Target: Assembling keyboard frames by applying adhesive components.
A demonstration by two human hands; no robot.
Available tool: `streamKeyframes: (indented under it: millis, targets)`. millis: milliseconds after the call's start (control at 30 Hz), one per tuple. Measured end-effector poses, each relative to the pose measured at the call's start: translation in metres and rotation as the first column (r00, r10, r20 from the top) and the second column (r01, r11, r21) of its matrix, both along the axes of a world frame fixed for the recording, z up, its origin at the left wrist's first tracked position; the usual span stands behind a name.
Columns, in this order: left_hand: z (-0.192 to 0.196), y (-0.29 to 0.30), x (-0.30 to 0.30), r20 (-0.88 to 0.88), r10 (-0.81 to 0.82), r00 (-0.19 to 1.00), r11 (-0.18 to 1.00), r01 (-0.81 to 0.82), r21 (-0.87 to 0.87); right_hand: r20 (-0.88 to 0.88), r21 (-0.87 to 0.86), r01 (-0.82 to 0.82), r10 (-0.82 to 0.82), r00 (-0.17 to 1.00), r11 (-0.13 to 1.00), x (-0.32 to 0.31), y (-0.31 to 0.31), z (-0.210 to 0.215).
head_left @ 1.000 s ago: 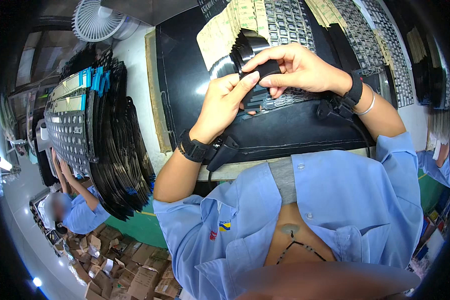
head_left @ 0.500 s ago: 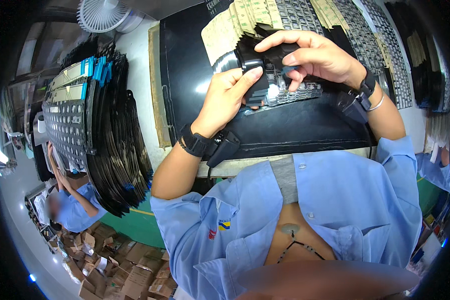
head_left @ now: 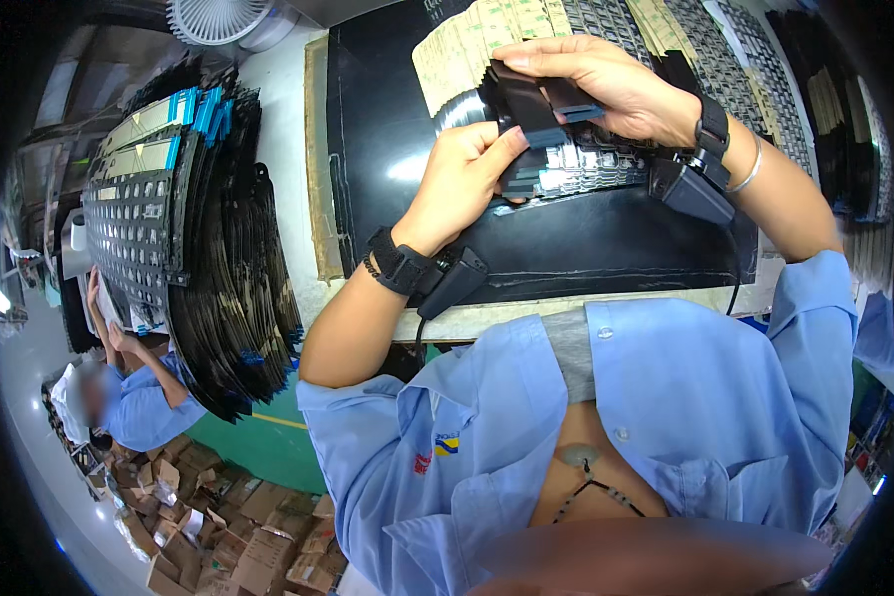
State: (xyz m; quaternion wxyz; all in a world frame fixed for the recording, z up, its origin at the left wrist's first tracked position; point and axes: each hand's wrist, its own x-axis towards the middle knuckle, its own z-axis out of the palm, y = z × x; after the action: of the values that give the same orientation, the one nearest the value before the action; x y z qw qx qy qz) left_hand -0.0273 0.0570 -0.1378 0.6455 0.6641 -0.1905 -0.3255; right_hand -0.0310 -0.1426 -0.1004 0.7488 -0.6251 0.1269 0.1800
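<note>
My left hand [head_left: 459, 184] is closed on a black film strip [head_left: 524, 104], the thumb pressed on its lower end near a dark blue edge. Dark strips also show beneath that hand. With fingers and thumb bent, my right hand [head_left: 621, 91] grips a shorter black film piece [head_left: 571, 97] that ends in a blue tab, just right of the strip. Below both hands lies a fanned stack of silvery perforated sheets [head_left: 598, 171], which look like keyboard plates. The right fingertips partly cover the upper ends of the films.
A black mat [head_left: 606, 243] covers the bench. Yellowish-backed sheets [head_left: 452, 60] fan out at the far side. To the left stands a tall stack of black keyboard frames [head_left: 134, 228] with blue tabs; a white fan [head_left: 219, 18] is behind it. Cardboard boxes [head_left: 258, 556] and a co-worker [head_left: 154, 407] are at lower left.
My right hand has moved slightly up and left, and its fingers have closed on the shorter film piece. The black films now lie more plainly in view between my hands.
</note>
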Motion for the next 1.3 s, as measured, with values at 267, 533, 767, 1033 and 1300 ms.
streamKeyframes:
  millis: [267, 533, 767, 1033, 1300]
  targets:
    - [0.018, -0.007, -0.004, -0.036, -0.013, 0.999, 0.999, 0.015, 0.047, 0.013, 0.093, 0.110, -0.112, 0.994, 0.990, 0.013, -0.020, 0.050]
    - [-0.004, 0.012, -0.001, -0.001, 0.104, 0.995, 0.986, -0.103, 0.129, 0.339, -0.214, 0.016, 0.059, 0.939, 0.977, 0.018, -0.058, 0.153]
    - [0.015, -0.004, -0.001, -0.063, -0.048, 0.997, 0.996, 0.053, 0.078, 0.353, -0.694, 0.187, 0.102, 0.930, 0.695, -0.059, -0.161, 0.218]
    - [0.011, -0.002, -0.005, -0.069, 0.004, 0.998, 0.997, 0.001, 0.076, 0.257, -0.861, 0.082, 0.290, 0.922, 0.502, -0.114, -0.250, 0.114]
    - [0.018, -0.007, -0.006, -0.112, 0.046, 0.993, 0.998, -0.040, 0.048, 0.208, -0.883, 0.053, 0.287, 0.935, 0.467, -0.160, -0.244, 0.012]
